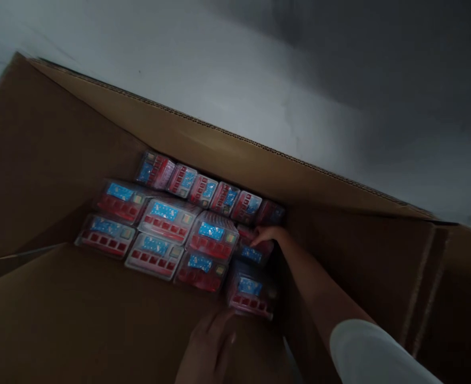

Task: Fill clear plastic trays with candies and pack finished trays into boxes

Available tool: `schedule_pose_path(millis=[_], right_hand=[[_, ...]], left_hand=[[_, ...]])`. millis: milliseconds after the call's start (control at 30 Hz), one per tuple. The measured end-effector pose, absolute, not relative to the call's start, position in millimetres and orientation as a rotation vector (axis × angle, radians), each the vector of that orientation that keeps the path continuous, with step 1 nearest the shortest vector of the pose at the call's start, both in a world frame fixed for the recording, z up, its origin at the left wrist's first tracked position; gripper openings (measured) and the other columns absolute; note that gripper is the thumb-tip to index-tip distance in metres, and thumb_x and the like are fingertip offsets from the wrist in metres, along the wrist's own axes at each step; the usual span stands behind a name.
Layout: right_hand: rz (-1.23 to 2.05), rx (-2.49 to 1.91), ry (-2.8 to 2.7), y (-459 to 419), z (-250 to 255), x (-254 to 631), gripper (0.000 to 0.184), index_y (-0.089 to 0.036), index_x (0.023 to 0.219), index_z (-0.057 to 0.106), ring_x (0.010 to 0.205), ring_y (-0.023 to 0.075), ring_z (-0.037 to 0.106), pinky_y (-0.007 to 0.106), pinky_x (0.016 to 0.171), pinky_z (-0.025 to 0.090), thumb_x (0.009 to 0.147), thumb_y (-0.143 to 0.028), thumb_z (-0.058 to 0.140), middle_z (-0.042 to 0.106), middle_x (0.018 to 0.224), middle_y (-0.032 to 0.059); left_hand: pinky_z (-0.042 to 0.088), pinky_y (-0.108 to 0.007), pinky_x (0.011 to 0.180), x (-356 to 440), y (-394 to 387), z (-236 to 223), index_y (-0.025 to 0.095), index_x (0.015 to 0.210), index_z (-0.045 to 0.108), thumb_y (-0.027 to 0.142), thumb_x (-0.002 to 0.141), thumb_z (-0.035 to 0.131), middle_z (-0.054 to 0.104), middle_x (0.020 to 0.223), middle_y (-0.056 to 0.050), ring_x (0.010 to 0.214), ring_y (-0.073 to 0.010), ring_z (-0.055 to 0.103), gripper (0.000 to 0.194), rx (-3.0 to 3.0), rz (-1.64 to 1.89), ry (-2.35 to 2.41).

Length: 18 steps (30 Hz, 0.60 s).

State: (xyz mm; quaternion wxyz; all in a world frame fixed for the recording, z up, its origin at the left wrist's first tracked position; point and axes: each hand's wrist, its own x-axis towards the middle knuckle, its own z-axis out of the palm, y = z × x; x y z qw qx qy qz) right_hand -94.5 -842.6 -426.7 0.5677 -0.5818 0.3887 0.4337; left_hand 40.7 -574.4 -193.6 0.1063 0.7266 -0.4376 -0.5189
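Push the red-and-blue clear-plastic pack (251,255) unevenly & it could slide off the matching lower pack (250,288), right end of the brown cardboard box (235,152). Your R hand (265,234) reaches down, fingers on the upper pack; can't tell if pinching. L hand (209,338): near lower pack, thumb parted, nothing visibly held.

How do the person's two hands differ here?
The right hand is on a clear pack with a blue label; the left hand is lower, near the bottom pack, though whether it touches is unclear.
The right hand shows with its forearm and a pale sleeve; the left hand shows no sleeve.
Both are bare and near the packs at the right of the picture.
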Motion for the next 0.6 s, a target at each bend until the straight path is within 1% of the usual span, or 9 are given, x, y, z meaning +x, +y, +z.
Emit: schedule_pose_path(millis=[133, 167, 233, 333, 433, 600], right_hand=[[1.051, -1.318, 0.885, -844.5, -438.8, -91.3, 0.088, -0.012, 0.115, 0.054, 0.111, 0.0336, 0.051, 0.041, 0.09, 0.043, 0.038, -0.045, 0.082, 0.054, 0.123, 0.0153], [1.05, -1.306, 0.883, -844.2, -440.5, -91.3, 0.088, -0.012, 0.115, 0.054, 0.113, 0.0341, 0.049, 0.041, 0.092, 0.042, 0.038, -0.043, 0.082, 0.053, 0.124, 0.0153], [1.041, -1.259, 0.875, -843.6, -442.0, -92.7, 0.081, -0.015, 0.112, 0.055, 0.111, 0.0323, 0.051, 0.04, 0.091, 0.043, 0.04, -0.04, 0.081, 0.055, 0.123, 0.0127], [1.019, -1.144, 0.859, -844.8, -440.1, -98.3, 0.066, -0.019, 0.105, 0.057, 0.101, 0.0268, 0.058, 0.036, 0.083, 0.048, 0.045, -0.033, 0.079, 0.062, 0.112, 0.0069], [0.994, -1.01, 0.85, -849.6, -434.1, -105.6, 0.057, -0.019, 0.099, 0.058, 0.089, 0.0234, 0.063, 0.033, 0.074, 0.052, 0.046, -0.029, 0.076, 0.066, 0.099, 0.0039], [0.923, -0.859, 0.864, -863.3, -409.4, -117.6, 0.046, -0.019, 0.089, 0.059, 0.073, 0.0178, 0.065, 0.029, 0.066, 0.053, 0.046, -0.024, 0.074, 0.069, 0.079, -0.0007]], left_hand=[[0.047, -0.038, 0.093, 42.9, -575.0, -199.3, 0.026, 0.121, 0.052, 0.03, 0.088, 0.039, 0.058, 0.12, -0.007, 0.109, -0.0208, 0.055, 0.036, 2.164, -1.6, -1.23], [0.047, -0.039, 0.093, 43.2, -576.6, -200.4, 0.025, 0.121, 0.052, 0.031, 0.088, 0.039, 0.057, 0.12, -0.008, 0.11, -0.021, 0.055, 0.036, 2.159, -1.608, -1.217], [0.046, -0.039, 0.093, 43.8, -581.9, -202.4, 0.025, 0.121, 0.052, 0.03, 0.088, 0.039, 0.057, 0.12, -0.008, 0.11, -0.021, 0.054, 0.036, 2.138, -1.606, -1.193], [0.045, -0.037, 0.094, 47.3, -593.8, -206.1, 0.027, 0.121, 0.05, 0.029, 0.088, 0.04, 0.056, 0.12, -0.007, 0.11, -0.0198, 0.053, 0.035, 2.114, -1.556, -1.15], [0.042, -0.038, 0.096, 56.0, -607.9, -212.6, 0.028, 0.121, 0.05, 0.029, 0.088, 0.041, 0.056, 0.12, -0.006, 0.112, -0.0194, 0.051, 0.035, 2.095, -1.473, -1.118], [0.042, -0.04, 0.093, 74.0, -627.4, -228.2, 0.023, 0.114, 0.055, 0.028, 0.085, 0.044, 0.059, 0.113, -0.008, 0.106, -0.0214, 0.053, 0.031, 2.067, -1.383, -1.032]])
